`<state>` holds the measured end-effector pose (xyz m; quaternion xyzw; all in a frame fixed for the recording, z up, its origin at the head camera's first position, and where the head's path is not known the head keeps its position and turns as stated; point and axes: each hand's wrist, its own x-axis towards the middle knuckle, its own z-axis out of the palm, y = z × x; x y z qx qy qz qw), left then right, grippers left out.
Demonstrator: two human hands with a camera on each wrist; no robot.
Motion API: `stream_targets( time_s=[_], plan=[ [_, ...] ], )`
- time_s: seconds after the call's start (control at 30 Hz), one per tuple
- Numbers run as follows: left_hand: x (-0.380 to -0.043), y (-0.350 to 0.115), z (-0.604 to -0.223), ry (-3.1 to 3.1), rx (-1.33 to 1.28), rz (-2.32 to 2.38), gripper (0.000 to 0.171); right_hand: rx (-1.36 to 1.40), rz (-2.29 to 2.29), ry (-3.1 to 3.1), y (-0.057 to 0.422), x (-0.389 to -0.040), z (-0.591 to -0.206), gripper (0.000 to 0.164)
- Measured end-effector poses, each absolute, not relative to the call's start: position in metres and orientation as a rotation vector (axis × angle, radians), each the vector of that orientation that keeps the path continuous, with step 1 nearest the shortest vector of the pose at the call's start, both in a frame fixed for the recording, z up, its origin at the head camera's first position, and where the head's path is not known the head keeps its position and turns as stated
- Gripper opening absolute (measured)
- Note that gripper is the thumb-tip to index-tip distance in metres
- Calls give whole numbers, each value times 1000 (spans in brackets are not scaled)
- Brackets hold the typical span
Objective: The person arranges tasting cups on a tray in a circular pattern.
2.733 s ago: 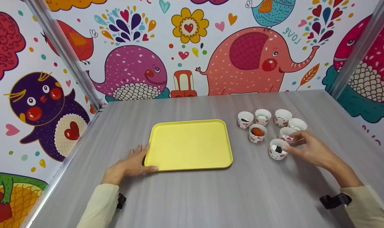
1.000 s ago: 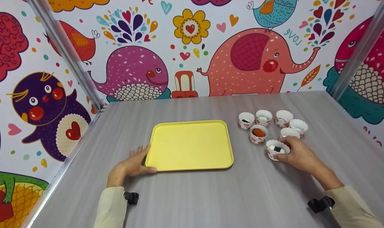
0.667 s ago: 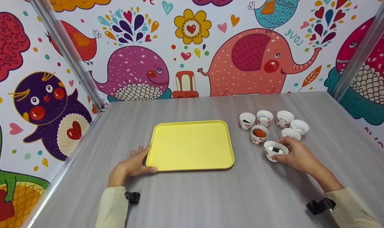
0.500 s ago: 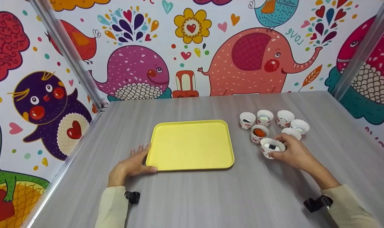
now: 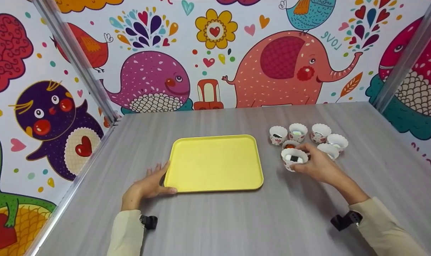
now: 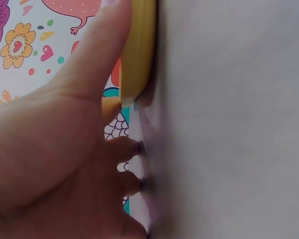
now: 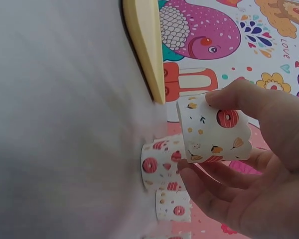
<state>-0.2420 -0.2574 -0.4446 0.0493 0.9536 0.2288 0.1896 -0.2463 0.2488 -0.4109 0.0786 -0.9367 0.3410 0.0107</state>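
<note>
In the head view, my right hand [image 5: 320, 165] pinches a paper baking cup [image 5: 288, 164] between thumb and fingers. Inside it lies a white piece with a black band. The right wrist view has this printed cup [image 7: 214, 132] raised off the table, with its thumb on one side and fingertips on the other. My left hand [image 5: 148, 185] rests at the near left corner of a yellow tray [image 5: 215, 163], thumb along the front rim and fingers spread beside the left edge. The left wrist view shows that thumb against the tray's side [image 6: 139, 55].
Several more paper cups stand right of the tray. One cup with something orange-red [image 5: 290, 145] is partly hidden behind the held cup. A cup [image 5: 328, 151] stands just beyond my right hand. Printed wall panels [image 5: 158, 81] border the grey table [image 5: 219, 224] at back and sides.
My right hand has taken hold of the nearest paper cup, lifted it and carried it left, in front of the orange-red one. The left hand stays at the tray corner.
</note>
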Motion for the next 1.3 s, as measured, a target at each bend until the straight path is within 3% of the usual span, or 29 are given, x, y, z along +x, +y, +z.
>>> stream_targets(
  time_s=[0.37, 1.3],
  plan=[
    [-241, -258, -446, 2669, 132, 662, 116, 344, 1275, -2785, 229, -256, -416, 54],
    [-243, -257, -443, 2658, 177, 676, 115, 314, 1634, -2795, 153, -287, -407, 64]
  ],
)
